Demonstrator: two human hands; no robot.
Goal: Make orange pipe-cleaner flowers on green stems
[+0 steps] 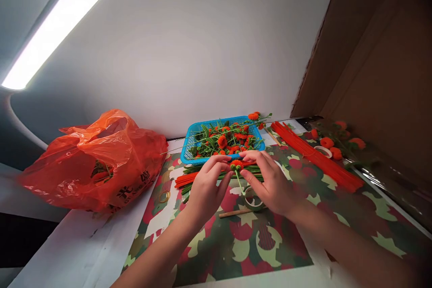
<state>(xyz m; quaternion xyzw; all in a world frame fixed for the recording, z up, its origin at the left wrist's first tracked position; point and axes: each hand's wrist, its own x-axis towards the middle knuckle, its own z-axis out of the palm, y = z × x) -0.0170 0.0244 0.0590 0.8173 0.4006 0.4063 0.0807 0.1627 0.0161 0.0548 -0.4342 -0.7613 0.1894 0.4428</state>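
My left hand [207, 186] and my right hand [272, 184] meet over the patterned table cover, both pinching a small orange pipe-cleaner flower [236, 164] with a green stem that hangs down between them. Just behind the hands lies a bundle of green and orange pipe cleaners [189, 177]. A blue basket [189, 155] filled with finished orange flowers and green stems stands right behind that. Under my right hand sit a roll of tape [254, 203] and a wooden stick [232, 213].
An orange plastic bag [97, 162] bulges at the left on the white ledge. A long bundle of orange pipe cleaners [315, 157] lies at the right, with more orange flowers [332, 144] and a tape ring beyond. A brown cardboard wall rises at the right.
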